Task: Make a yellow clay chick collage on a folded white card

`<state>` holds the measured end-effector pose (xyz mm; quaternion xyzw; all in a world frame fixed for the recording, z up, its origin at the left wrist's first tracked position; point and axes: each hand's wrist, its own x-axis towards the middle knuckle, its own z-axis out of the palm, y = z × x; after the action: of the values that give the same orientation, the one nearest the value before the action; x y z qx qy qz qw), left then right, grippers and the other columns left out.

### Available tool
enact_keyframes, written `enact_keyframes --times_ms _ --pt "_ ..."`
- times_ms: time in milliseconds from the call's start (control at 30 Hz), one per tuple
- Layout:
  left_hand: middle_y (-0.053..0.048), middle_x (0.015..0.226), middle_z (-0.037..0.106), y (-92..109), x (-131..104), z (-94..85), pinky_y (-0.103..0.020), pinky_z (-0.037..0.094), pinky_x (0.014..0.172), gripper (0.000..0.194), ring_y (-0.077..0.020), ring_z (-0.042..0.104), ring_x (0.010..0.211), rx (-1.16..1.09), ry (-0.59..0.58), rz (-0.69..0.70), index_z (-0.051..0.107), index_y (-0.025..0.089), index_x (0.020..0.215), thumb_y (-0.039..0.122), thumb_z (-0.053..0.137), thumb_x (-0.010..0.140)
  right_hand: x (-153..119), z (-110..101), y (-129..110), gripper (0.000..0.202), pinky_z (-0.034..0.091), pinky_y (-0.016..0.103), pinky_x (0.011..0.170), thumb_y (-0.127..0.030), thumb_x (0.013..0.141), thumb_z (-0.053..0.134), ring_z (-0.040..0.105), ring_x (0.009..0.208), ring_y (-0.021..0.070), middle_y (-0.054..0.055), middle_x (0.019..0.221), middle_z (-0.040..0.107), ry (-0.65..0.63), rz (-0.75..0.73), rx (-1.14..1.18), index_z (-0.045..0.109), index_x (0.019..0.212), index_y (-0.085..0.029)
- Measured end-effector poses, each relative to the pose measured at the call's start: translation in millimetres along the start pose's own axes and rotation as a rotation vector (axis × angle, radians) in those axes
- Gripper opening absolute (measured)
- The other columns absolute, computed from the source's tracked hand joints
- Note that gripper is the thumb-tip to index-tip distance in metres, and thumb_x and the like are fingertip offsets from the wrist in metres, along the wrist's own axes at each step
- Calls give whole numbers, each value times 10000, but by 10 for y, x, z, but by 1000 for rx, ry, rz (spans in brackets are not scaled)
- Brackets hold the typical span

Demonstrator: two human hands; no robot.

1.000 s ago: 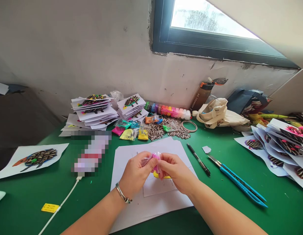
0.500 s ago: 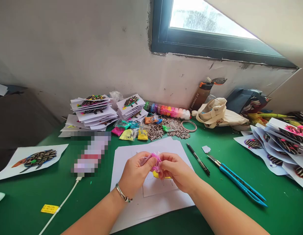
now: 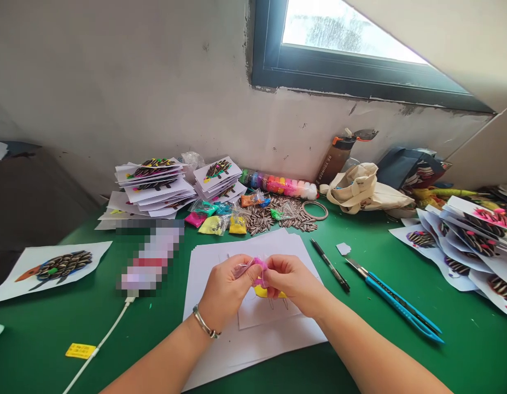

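- grip?
- left hand [image 3: 228, 282] and right hand [image 3: 292, 280] both pinch the pink packet [image 3: 260, 264], above the small card [image 3: 253, 317] on the paper stack [image 3: 210, 350].
- handling?
- likely light, squishy, slippery outside; best pinched at its clear edges, since hard pulling could tear it.

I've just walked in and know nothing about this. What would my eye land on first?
Probably the middle, where the left hand and right hand pinch a small bag of pink stuff above white paper. Next might be the bright blue knife on the green table, right of the paper. Farther back, striped seeds lie heaped below the wall.
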<state>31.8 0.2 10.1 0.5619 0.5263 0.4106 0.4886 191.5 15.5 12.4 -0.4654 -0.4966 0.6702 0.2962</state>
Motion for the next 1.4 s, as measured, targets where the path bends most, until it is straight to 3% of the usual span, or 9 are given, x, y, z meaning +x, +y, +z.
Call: enact_keyframes --times_ms 233,433,667,900,1100,1400 --pt "-39 735 641 15 7 -16 -266 468 607 249 -176 582 687 15 19 -13 653 171 791 416 612 779 -5 -59 10 142 438 235 542 -162 683 489 569 571 119 29 653 623 -62 35 51 623 731 -156" --pt "-32 730 630 38 5 -34 -256 458 599 253 -161 562 677 -3 33 -4 648 167 795 416 609 787 -5 -107 18 188 452 239 557 -198 722 514 592 591 125 43 700 637 -86 35 79 660 833 -158" --pt "-12 684 594 51 25 -54 -237 441 560 269 -141 529 643 -71 49 -22 638 159 782 428 618 785 -26 -67 -33 162 452 239 562 -316 758 616 563 571 113 14 669 607 26 -42 -28 640 797 -161" --pt "-8 649 600 88 55 -64 -238 449 551 305 -134 539 609 -181 69 -87 648 146 777 449 653 742 -21 -20 52 117 468 264 605 -297 799 586 555 646 136 5 744 595 250 -300 -230 627 869 -213" --pt "-8 643 595 105 75 -76 -237 452 558 318 -128 530 606 -243 86 -119 653 143 770 457 670 723 -55 -27 56 141 487 299 708 -284 816 582 596 779 171 36 897 649 184 -369 -268 672 913 -233" --pt "1 636 569 90 49 -64 -220 433 553 294 -112 492 606 -269 60 -109 638 140 747 433 659 746 -73 -24 6 54 458 264 674 -254 823 586 563 750 142 8 822 614 125 -377 -306 630 829 -223"
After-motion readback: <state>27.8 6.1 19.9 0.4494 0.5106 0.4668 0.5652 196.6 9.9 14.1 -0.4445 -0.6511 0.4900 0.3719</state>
